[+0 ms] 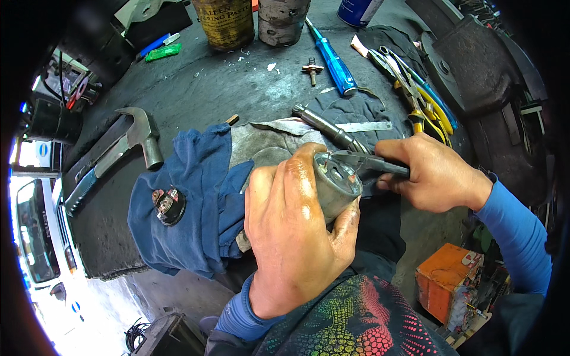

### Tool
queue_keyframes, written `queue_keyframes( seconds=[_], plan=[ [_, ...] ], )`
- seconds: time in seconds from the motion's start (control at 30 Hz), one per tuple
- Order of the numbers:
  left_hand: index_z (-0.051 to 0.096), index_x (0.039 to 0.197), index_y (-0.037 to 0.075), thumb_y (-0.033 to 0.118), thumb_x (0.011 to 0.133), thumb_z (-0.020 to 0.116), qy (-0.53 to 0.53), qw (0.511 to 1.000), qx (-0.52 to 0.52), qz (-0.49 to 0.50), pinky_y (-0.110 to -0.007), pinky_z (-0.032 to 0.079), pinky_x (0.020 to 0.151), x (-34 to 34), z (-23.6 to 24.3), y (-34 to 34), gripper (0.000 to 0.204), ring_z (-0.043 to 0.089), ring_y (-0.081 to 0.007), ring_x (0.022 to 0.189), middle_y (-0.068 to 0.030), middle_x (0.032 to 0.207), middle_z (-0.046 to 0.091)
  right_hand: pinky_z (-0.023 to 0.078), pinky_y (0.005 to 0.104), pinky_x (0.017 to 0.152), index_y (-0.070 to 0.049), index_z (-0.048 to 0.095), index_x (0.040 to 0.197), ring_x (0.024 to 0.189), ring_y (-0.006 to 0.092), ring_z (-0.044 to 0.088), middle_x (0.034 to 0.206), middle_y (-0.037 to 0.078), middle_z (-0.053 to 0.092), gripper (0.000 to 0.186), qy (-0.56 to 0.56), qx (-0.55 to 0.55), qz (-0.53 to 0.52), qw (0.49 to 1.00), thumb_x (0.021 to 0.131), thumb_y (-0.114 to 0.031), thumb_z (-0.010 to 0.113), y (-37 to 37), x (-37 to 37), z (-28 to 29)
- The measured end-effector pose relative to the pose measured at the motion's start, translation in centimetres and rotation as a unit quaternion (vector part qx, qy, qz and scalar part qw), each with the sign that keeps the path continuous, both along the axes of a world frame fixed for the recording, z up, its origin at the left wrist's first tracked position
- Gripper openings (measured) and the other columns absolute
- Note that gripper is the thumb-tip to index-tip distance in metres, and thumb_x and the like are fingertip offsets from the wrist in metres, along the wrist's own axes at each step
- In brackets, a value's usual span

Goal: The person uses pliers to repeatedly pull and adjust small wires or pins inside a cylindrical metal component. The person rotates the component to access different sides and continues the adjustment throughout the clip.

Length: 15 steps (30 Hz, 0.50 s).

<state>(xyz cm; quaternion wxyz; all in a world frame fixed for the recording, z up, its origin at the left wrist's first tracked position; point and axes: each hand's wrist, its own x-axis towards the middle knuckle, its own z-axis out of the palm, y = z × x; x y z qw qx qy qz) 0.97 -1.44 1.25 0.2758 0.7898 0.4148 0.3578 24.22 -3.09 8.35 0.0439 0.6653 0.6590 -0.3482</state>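
Observation:
My left hand is wrapped round a grey metal cylinder, its open end tilted up toward the right. Inside that end are holes and small copper-coloured bits. From the right, my right hand grips a slim dark-handled tool, whose pointed tip touches or nearly touches the cylinder's rim; its exact kind is unclear. Beneath the cylinder lie a grimy grey cloth and a blue cloth. A round black cap with copper-coloured terminals rests on the blue cloth. Just beyond my hands is a steel shaft with a splined end.
A claw hammer lies left on the dark bench. Farther back are a blue screwdriver, a small plunger-like part, a yellow tin and a dirty grey can. Pliers lie right; an orange box stands below.

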Motion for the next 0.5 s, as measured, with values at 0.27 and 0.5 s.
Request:
queue_keyframes(
  seconds=[0.27,0.5],
  plan=[
    [0.069,0.136,0.005,0.012,0.079,0.095,0.002,1.0,-0.013,-0.004,-0.048,0.054,0.09,-0.1,0.2,0.0,0.063,0.066,-0.0398,0.102,-0.0168,0.111,0.075,0.054,0.0513,0.078,-0.002,0.066,0.1,0.095,0.0456,0.071,0.103,0.022,0.071,0.028,0.023,0.156,0.0,0.988,0.094,-0.02,0.087,-1.4,0.7,-0.4],
    [0.069,0.137,0.006,0.011,0.078,0.095,0.007,1.0,-0.011,0.008,-0.047,0.054,0.09,0.0,0.2,-0.1,0.064,0.066,-0.0396,0.102,-0.0166,0.11,0.075,0.056,0.0496,0.076,-0.004,0.068,0.1,0.091,0.0398,0.07,0.098,0.014,0.065,0.025,-0.135,0.297,0.108,0.939,0.091,-0.018,0.087,-3.4,0.6,-0.7]
  ],
)
